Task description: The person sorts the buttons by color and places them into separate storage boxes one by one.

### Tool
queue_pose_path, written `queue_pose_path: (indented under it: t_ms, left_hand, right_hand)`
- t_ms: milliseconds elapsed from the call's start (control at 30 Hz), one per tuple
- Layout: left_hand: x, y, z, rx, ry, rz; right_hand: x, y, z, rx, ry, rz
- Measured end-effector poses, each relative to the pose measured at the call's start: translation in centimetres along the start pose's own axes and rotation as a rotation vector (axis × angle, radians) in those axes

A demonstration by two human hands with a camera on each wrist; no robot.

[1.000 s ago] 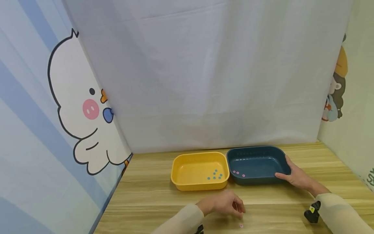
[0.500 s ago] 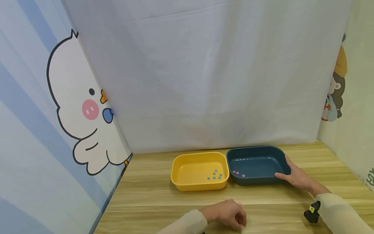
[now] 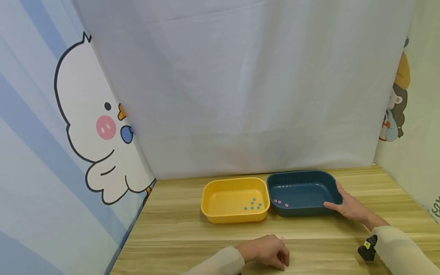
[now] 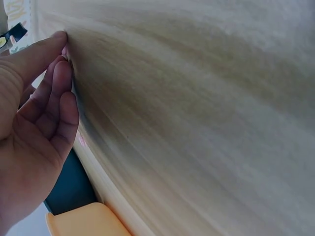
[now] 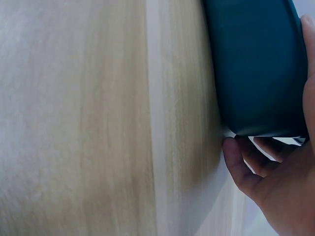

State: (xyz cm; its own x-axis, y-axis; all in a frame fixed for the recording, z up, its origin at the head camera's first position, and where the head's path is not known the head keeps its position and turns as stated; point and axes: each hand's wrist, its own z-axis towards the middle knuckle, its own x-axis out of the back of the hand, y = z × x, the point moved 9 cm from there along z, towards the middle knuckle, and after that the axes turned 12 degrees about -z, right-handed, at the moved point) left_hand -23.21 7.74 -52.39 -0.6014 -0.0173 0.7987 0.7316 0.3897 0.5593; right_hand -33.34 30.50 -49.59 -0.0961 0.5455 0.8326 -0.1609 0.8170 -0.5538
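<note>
My left hand (image 3: 266, 251) is low at the table, thumb and index fingertips pinching a small pink bead (image 4: 64, 50), mostly hidden by the fingers. Just beyond the knuckles lies another pink bead (image 3: 282, 238), also visible past the fingers in the left wrist view. My right hand (image 3: 352, 206) grips the right end of a dark blue bin (image 3: 302, 212), thumb on the front rim and fingers round the side. Inside this bin, near its left end, are a few pink beads (image 3: 287, 205). Beside it stands a yellow bin (image 3: 237, 219) containing several blue beads (image 3: 252, 203).
Both bins stand side by side on the wood-grain table (image 3: 172, 221), near the grey-white cloth (image 3: 240, 95) at the back. Patterned cloths with cartoon figures hang at left and right. A black wrist device (image 3: 368, 248) is on the right sleeve.
My left hand has come down toward the table's front, its fingertips closing over the pink bead there. The other pink bead has come into sight behind the knuckles. My right hand stays on the bin.
</note>
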Motion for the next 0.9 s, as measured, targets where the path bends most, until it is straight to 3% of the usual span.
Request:
queue_pose_path:
  t_ms: [167, 567, 767, 900]
  left_hand:
    - [0.12, 0.04, 0.06, -0.009, 0.017, 0.019]
    - [-0.01, -0.50, 0.03, 0.056, 0.021, -0.012]
    - [0.30, -0.13, -0.21, 0.037, 0.032, 0.005]
    - [0.99, -0.06, -0.38, 0.014, 0.075, 0.015]
  right_hand:
    - [-0.09, -0.01, -0.01, 0.001, -0.003, 0.000]
    - [-0.09, 0.25, 0.04, -0.002, -0.012, -0.002]
    - [-0.16, 0.43, 0.16, -0.004, -0.012, -0.005]
    - [-0.14, 0.36, 0.13, -0.007, -0.014, -0.004]
